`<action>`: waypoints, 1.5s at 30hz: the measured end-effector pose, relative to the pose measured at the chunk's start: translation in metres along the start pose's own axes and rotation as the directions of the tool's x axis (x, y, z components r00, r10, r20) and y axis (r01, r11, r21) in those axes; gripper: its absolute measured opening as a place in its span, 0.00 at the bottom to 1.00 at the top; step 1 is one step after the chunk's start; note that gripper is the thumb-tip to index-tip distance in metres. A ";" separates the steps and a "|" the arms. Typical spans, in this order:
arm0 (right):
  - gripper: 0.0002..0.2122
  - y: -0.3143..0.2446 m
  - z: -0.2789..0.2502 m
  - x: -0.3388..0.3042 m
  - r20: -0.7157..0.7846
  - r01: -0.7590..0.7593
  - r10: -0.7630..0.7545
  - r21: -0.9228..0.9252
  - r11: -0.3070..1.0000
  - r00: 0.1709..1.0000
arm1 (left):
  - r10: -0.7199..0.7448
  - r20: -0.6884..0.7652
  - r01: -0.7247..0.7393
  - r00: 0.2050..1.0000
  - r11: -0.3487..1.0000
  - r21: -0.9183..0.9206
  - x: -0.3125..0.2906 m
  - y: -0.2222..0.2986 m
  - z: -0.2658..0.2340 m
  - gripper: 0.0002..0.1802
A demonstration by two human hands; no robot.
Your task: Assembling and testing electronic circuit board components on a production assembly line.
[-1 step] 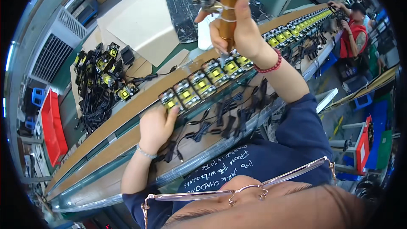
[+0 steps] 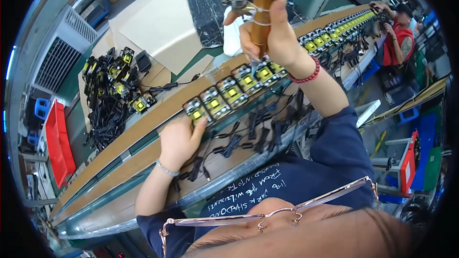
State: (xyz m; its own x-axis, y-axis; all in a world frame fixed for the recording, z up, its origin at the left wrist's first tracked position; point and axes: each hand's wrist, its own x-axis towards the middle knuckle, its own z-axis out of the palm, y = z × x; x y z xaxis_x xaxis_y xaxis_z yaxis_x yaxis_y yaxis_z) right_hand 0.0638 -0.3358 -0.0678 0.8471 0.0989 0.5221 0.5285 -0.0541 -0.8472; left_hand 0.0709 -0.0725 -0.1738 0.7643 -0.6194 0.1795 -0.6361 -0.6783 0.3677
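Note:
A row of small circuit boards (image 2: 234, 93) with yellow transformers runs slantwise up to the far right on the bench. My left hand (image 2: 180, 138) grips the nearest board at the left end of the row, its thumb along the near edge and its other fingers partly hidden. In my right hand (image 2: 282, 38) is an upright dispensing gun (image 2: 261, 34) with an amber barrel. Its pointed nozzle (image 2: 254, 65) comes down at a board a few places along; whether it touches cannot be made out. Black cables (image 2: 260, 136) hang from the boards on the near side.
A heap of boards with black cables (image 2: 107, 91) lies on cardboard at the left. Flat cardboard sheets (image 2: 155, 24) cover the bench behind. A red tray (image 2: 58, 143) stands at far left. Farther along the row, at right, sits a person in a red vest (image 2: 404, 43).
The near boards have slid a little to the right along the row, my left hand moving with the end one. The dispensing gun and my right hand have shifted slightly right as well.

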 end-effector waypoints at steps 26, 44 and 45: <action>0.21 0.022 -0.039 -0.030 -0.202 -0.075 0.104 0.146 0.986 0.974 | 0.264 -0.017 -0.263 0.964 0.964 0.046 0.040 0.036 0.014 0.17; 0.31 0.027 -0.055 0.019 -0.218 0.062 -0.016 0.207 0.976 0.976 | 0.273 -0.074 -0.270 0.959 0.962 0.047 0.039 0.034 0.016 0.18; 0.32 0.030 -0.055 0.021 -0.240 0.075 -0.021 0.220 0.973 0.971 | 0.279 -0.075 -0.276 0.957 0.960 0.040 0.040 0.034 0.016 0.18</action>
State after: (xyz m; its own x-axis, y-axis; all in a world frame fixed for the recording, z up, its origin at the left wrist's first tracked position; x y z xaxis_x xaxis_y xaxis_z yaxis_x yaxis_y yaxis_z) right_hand 0.1002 -0.3899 -0.0767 0.8244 -0.1412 0.5481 0.5656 0.1730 -0.8063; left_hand 0.0782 -0.1269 -0.1680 0.5625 -0.7524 0.3428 -0.8262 -0.4960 0.2673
